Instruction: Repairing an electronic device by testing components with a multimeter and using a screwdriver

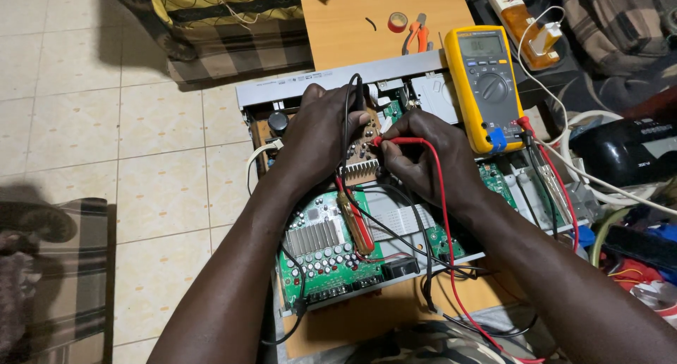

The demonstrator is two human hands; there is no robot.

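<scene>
Both hands work over the opened chassis [296, 279]: the left hand [321, 135] grips a black probe [358, 96] upright, the right hand [423, 159] pinches a red probe [395, 140] lying level, tip leftward on the small brown board [363, 147]. Steady tips, touching only single solder points, seem wise while reading the yellow multimeter [484, 85] beyond.

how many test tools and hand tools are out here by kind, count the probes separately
Yellow meter: 1
Test probes: 2, black probe in the left hand, red probe in the right hand
Orange-handled pliers: 1
Red tape roll: 1
Total: 5
</scene>
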